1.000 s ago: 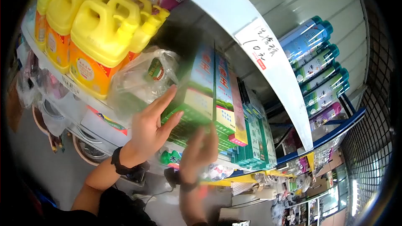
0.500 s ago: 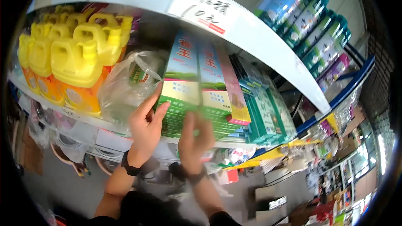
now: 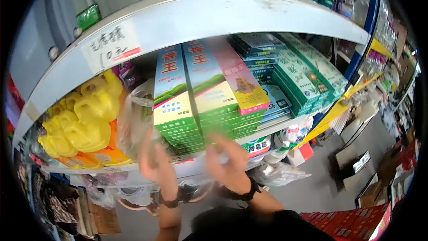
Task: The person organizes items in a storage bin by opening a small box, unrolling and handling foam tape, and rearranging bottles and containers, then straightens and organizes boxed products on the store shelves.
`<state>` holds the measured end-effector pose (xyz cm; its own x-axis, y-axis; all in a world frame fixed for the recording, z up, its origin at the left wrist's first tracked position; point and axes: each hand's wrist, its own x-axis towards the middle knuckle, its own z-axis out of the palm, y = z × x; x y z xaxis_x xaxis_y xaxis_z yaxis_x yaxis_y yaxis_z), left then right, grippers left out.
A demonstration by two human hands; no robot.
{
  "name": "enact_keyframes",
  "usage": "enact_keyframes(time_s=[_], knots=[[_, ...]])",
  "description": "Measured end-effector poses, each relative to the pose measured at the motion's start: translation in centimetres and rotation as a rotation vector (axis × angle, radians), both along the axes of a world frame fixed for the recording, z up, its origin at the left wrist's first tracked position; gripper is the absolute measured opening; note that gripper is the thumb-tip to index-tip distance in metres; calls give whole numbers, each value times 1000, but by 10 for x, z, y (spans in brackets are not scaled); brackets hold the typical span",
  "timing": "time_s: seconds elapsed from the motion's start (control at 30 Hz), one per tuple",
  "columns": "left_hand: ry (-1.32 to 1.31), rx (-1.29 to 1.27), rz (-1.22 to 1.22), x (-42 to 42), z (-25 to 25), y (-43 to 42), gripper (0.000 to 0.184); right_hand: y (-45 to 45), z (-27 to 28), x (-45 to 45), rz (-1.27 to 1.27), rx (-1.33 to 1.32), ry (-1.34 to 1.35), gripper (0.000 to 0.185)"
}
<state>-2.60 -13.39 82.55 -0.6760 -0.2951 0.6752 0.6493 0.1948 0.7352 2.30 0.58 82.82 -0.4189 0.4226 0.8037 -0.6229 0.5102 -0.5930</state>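
Note:
Two stacks of long incense boxes stand side by side on the shelf: a left stack (image 3: 173, 100) and a right stack (image 3: 209, 89), with blue-and-yellow tops and green ends. One pink box (image 3: 244, 87) lies on top at their right. My left hand (image 3: 157, 165), smeared by motion, is in front of the left stack's lower corner, near a clear plastic bag (image 3: 133, 122); its thumb and fingers are apart. Below the right stack's front end is my right hand (image 3: 229, 165), also blurred, fingers apart. I see nothing held in either hand.
Yellow-handled jugs (image 3: 91, 120) crowd the shelf's left side. Teal boxes (image 3: 301, 78) are stacked at the right. The upper shelf edge (image 3: 214, 15) overhangs the boxes, with a handwritten price tag (image 3: 111, 44). Bagged goods (image 3: 258, 145) are below.
The view has turned and shifted, so the boxes appear more face-on. My left hand has come away from the left stack's side and dropped lower. My right hand remains near the front ends.

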Motion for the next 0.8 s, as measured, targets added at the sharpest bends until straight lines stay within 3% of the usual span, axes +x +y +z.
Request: enact_keyframes(time_s=[0.03, 0.17, 0.23, 0.3, 0.33, 0.5, 0.57, 0.8], knots=[[-2, -23, -12, 1, -4, -2, 35, 6, -1, 10, 51, -38, -8, 31], [27, -70, 78, -2, -17, 3, 38, 38, -2, 23, -146, 40, -6, 31], [89, -31, 135, 4, 3, 18, 36, 52, -1, 32, -174, 53, -118, 33], [101, -106, 202, 14, 14, 18, 35, 68, -1, 25, -377, 47, -11, 42], [127, -170, 268, 19, 20, 21, 34, 78, -4, 19, -313, 54, -10, 59], [219, -468, 98, 62, 43, 60, 44, 113, 13, -12, -155, 16, -32, 64], [143, -909, 41, 70, 67, 89, 47, 123, 9, -21, -46, 10, 25, 71], [24, -928, 82, 62, 51, 140, 56, 144, 14, -27, 215, 16, -25, 61]])
